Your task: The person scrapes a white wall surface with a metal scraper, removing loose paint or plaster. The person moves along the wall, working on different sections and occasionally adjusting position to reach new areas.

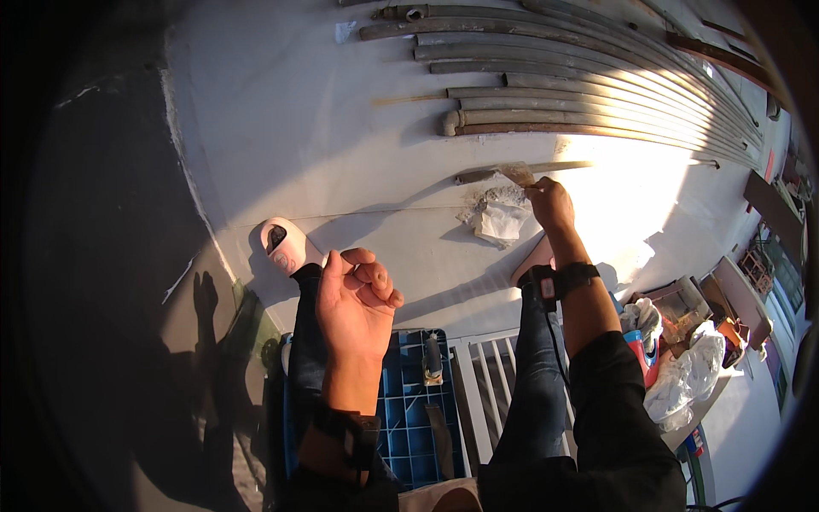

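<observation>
My right hand [551,200] grips the handle of a flat scraper blade [517,173], which lies over the near metal pipe [556,166] on the floor. Just below the blade are a heap of grey crumbs [502,195] and a crumpled white cloth or paper [501,222]. My left hand [358,297] is raised palm up over my leg, fingers loosely curled, with nothing in it. Under that arm a blue plastic crate [409,397] has a dark-handled tool [433,360] and a dark flat strip [439,432] on its grid.
Several long metal pipes [550,64] lie side by side on the pale floor ahead. A white slatted rack [486,384] stands beside the crate. At the right are plastic bags [684,377] and a box of odds and ends [681,313]. A dark wall surface [115,224] rises at the left.
</observation>
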Available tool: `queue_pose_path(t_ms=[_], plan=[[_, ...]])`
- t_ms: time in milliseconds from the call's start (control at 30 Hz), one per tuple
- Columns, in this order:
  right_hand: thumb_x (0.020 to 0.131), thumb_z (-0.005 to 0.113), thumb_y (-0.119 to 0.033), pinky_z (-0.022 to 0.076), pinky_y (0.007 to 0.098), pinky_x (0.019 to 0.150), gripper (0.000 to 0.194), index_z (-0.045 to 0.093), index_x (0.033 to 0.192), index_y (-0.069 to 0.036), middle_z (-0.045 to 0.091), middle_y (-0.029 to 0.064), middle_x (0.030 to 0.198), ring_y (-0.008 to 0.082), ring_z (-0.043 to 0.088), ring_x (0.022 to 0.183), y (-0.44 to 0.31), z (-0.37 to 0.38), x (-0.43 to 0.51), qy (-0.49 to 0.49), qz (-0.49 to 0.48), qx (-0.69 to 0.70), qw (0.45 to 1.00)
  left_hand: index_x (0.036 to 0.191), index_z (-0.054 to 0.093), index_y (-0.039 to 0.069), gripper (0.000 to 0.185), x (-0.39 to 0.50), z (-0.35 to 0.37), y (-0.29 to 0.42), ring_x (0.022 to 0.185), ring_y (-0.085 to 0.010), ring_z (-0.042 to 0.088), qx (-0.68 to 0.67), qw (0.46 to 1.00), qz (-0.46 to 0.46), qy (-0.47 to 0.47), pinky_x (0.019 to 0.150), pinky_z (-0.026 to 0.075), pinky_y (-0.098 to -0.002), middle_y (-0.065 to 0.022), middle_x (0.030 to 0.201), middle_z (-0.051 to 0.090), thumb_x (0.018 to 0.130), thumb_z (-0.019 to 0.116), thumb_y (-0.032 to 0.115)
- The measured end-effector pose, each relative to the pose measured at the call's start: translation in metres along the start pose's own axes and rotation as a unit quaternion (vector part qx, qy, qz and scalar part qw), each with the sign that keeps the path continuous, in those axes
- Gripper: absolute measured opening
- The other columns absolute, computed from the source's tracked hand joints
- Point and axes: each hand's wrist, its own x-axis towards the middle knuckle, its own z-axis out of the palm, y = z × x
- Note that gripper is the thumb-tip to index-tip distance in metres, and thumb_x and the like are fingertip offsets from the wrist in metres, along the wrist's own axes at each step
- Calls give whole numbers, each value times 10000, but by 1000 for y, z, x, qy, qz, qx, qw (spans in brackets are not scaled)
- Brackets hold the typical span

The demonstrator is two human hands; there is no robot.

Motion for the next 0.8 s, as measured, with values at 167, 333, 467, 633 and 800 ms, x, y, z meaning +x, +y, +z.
queue_pose_path(t_ms=[167, 333, 467, 633, 800], plan=[[883, 546, -303, 499, 505, 890, 332, 675, 1072, -62, 697, 234, 1061, 419, 652, 1034, -10, 6, -7, 51, -6, 45, 998, 944, 629, 80, 412, 0, -3, -2, 623, -160, 508, 9, 1000, -4, 5, 586, 453, -348, -42, 717, 572, 1026, 464, 449], [876, 556, -297, 505, 495, 887, 329, 691, 1056, -57, 698, 234, 1055, 433, 646, 1032, -50, -9, 12, 66, 18, -5, 998, 946, 626, 79, 411, 1, -5, -5, 624, -160, 511, 10, 1000, -6, -3, 584, 455, -349, -42, 718, 571, 1025, 466, 449], [850, 552, -262, 504, 495, 917, 343, 695, 1095, -68, 682, 246, 1106, 423, 642, 1072, -52, -26, 19, 29, -20, -19, 999, 947, 626, 77, 403, -1, 1, -9, 631, -158, 530, 8, 1000, -8, 23, 578, 462, -349, -41, 719, 577, 1025, 467, 439], [866, 536, -269, 491, 472, 958, 411, 691, 1176, -49, 677, 242, 1165, 383, 634, 1143, -40, -24, 22, 9, 34, -55, 998, 950, 629, 80, 398, 2, -1, -5, 639, -156, 542, 4, 1000, 1, -12, 590, 468, -350, -36, 722, 588, 1029, 458, 430], [854, 678, -331, 521, 473, 886, 400, 700, 1082, -5, 695, 254, 1057, 403, 672, 1012, -51, -44, 43, 37, -19, -42, 998, 954, 631, 83, 394, 0, -7, -6, 640, -159, 540, 6, 1000, -9, -14, 597, 469, -351, -40, 722, 591, 1033, 451, 425]])
